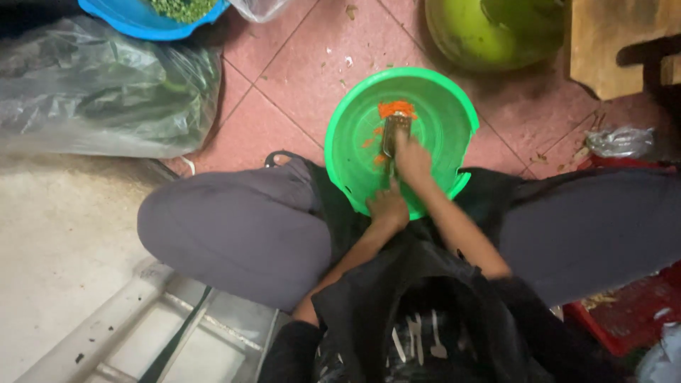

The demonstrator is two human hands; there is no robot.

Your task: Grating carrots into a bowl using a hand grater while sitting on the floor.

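Green basin on floor, left hand gripping grater base, right hand pressed closed on grater, orange shreds at far end

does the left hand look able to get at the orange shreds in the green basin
Probably yes: the left hand rests at the green basin's near rim, and the orange shreds lie just beyond, though the grater and right hand partly block.
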